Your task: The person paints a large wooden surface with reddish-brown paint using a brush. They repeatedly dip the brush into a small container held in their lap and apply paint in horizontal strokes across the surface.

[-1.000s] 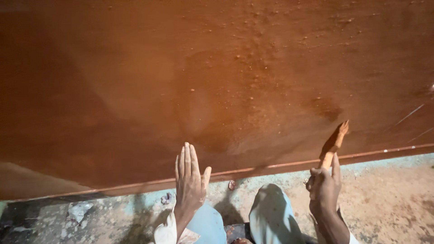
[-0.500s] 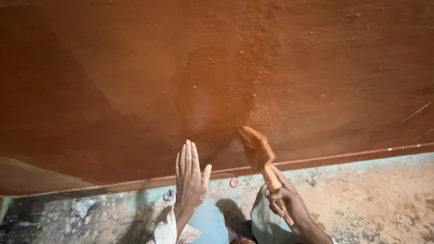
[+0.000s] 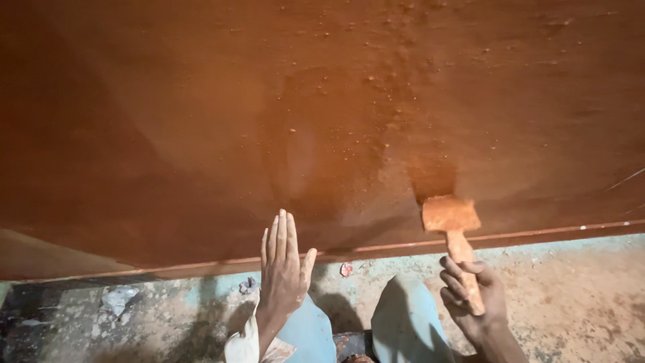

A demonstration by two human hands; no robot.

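Note:
A wide brush [image 3: 451,222] coated in orange-brown paint is held by its handle in my right hand [image 3: 474,299]. Its head presses flat against the lower part of a big rust-brown painted panel [image 3: 322,114], just above the panel's bottom edge. My left hand [image 3: 282,269] rests flat with fingers together against the panel's lower edge, holding nothing. Wet, grainy streaks and small lumps show on the panel above the brush.
A rough concrete floor [image 3: 571,289] with pale blue-green patches and dust runs below the panel. My knees in light blue trousers [image 3: 403,323] fill the bottom centre. A small reddish scrap [image 3: 347,269] and grey debris [image 3: 117,299] lie on the floor.
My right hand swung the brush from the far right to the centre of the panel, then back right to its present spot. My left hand has stayed put.

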